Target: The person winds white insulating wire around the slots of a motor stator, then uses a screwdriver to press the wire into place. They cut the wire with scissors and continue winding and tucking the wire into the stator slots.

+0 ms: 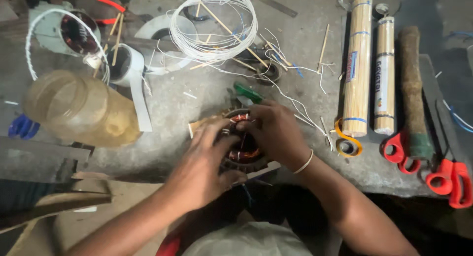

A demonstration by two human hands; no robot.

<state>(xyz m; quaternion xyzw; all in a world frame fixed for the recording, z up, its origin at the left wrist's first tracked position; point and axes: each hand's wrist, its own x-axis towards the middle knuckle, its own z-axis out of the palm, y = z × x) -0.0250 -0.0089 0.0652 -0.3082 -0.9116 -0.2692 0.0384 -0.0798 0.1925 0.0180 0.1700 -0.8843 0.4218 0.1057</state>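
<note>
Near the grey workbench (315,54) front edge: round dark metal motor stator with copper windings (242,152), lying flat. Left hand (204,165) cups its left rim, fingers curled; right hand (276,130) presses fingertips into the windings from above-right.

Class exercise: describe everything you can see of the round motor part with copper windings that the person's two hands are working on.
The motor stator is a dark, ring-shaped metal core with reddish copper wire coils showing at its top and lower inside edge. It lies flat near the front edge of the grey workbench, largely covered by hands. The left hand grips its near-left rim; the right hand curls over its far-right side, fingers pressing into the windings. Thin white wires trail away from it.
</note>
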